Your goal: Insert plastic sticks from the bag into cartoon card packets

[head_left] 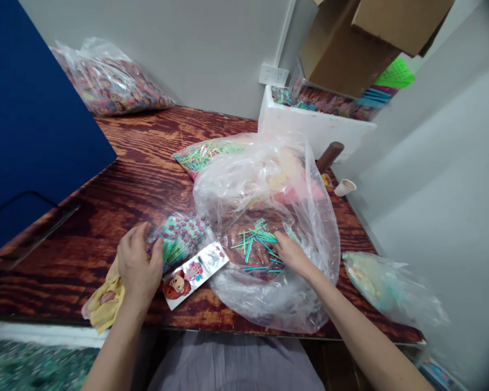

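Observation:
My right hand (pixel 291 252) reaches into the mouth of a large clear plastic bag (pixel 309 309), its fingertips closed on thin candy-like sticks (pixel 248 239) in green and blue. More of these sticks lie loose around the fingers. My left hand (pixel 140 266) curls around the left edge of a clear packet (pixel 183 233) with small pink-printed pieces and green sticks in it. Part of that grip is hidden behind the fingers. Between the hands lies a flat white wrapper (pixel 195 274) printed with a red-haired cartoon figure.
A yellow cloth (pixel 106 301) lies by my left wrist. Behind the large bag are a bag of coloured sticks (pixel 206 155) and a white foam box (pixel 313 125). A paper cup (pixel 345 188) and a small plastic bag (pixel 385 282) are at right. A blue panel (pixel 36 119) stands at left.

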